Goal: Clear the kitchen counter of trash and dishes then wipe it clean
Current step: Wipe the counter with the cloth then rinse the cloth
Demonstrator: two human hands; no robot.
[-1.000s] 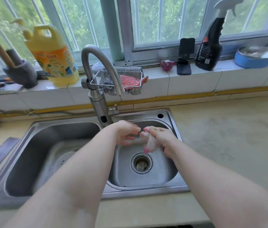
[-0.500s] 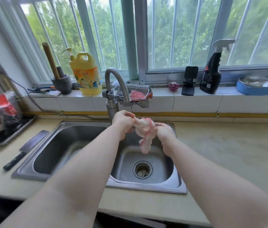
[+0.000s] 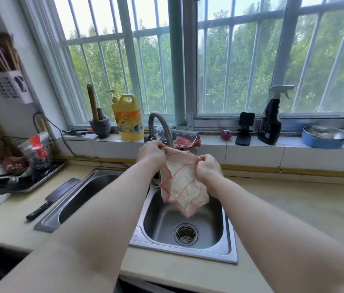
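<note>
A white dishcloth with pink stitching (image 3: 182, 182) hangs spread out above the right basin of the steel sink (image 3: 229, 253). My left hand (image 3: 152, 154) pinches its upper left corner and my right hand (image 3: 208, 167) grips its upper right corner, so the cloth drops flat between them. The beige counter (image 3: 297, 210) stretches to the right of the sink. The faucet (image 3: 159, 123) rises just behind my left hand.
A cleaver (image 3: 53, 197) lies left of the sink, beside a metal tray (image 3: 40, 179) piled with bags. On the sill stand a yellow detergent jug (image 3: 127, 118), a mortar with pestle (image 3: 100, 125), a black spray bottle (image 3: 271, 119), a phone stand (image 3: 245, 129) and a blue bowl (image 3: 324, 137).
The cloth went from a wrung bundle low in the basin to an unfolded sheet held up between both hands. My hands rose and moved apart; the camera tilted up.
</note>
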